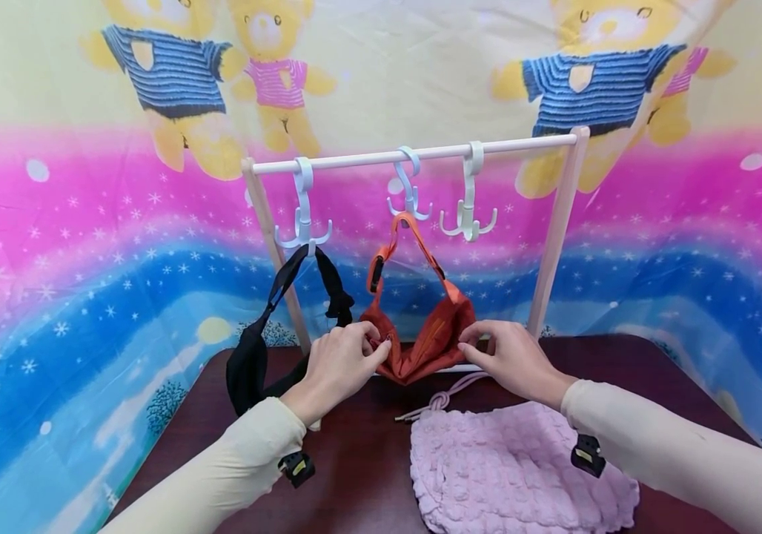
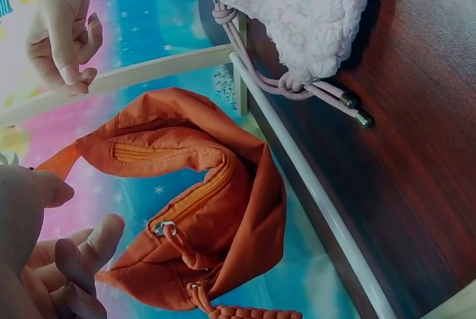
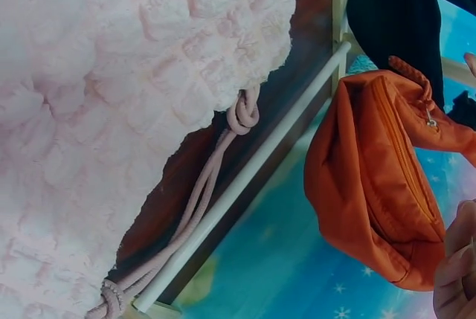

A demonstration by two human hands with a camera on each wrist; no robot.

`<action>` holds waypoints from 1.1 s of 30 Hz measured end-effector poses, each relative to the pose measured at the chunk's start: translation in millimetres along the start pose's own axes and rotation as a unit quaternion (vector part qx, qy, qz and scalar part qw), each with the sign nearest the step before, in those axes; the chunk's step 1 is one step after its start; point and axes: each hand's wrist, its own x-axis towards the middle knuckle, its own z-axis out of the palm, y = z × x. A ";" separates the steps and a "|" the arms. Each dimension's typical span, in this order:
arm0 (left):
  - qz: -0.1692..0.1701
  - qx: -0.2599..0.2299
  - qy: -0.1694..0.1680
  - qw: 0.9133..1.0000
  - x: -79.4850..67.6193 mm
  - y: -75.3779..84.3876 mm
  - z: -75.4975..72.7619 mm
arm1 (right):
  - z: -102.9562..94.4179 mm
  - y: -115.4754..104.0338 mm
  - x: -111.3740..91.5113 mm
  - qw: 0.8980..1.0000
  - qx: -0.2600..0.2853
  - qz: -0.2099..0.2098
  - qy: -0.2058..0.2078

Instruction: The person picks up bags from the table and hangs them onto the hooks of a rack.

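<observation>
Orange bag (image 1: 437, 334) centre of head frame, hanging by strap from middle hook (image 1: 409, 194) on rack (image 1: 368, 158). Left hand (image 1: 341, 363) by bag's left end, thumb and fingers apart, nothing gripped. Right hand (image 1: 514, 360) by right end, fingers loosely bent, grip empty; contact with bag unclear. Black bag (image 1: 247, 367) left of centre, on left hook (image 1: 304, 200). Pink bag (image 1: 521, 467) lower right, lying on counter (image 1: 354, 467).
</observation>
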 end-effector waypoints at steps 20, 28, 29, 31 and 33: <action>0.011 0.002 -0.012 1.000 -8.5 7.9 5.8 | 2.7 7.3 -11.3 1.000 -0.009 0.007 -0.007; 0.020 0.004 -0.022 1.000 -13.0 8.2 15.6 | 5.7 11.7 -16.9 1.000 -0.020 0.018 -0.009; 0.021 0.005 -0.024 0.999 -13.3 8.3 16.7 | 5.8 12.1 -17.4 1.000 -0.022 0.019 -0.008; 0.024 0.006 -0.026 0.999 -14.3 8.3 18.7 | 6.3 13.3 -18.2 0.999 -0.026 0.021 -0.008; 0.026 0.005 -0.028 0.999 -15.4 8.1 20.9 | 6.7 14.6 -19.2 0.999 -0.029 0.022 -0.010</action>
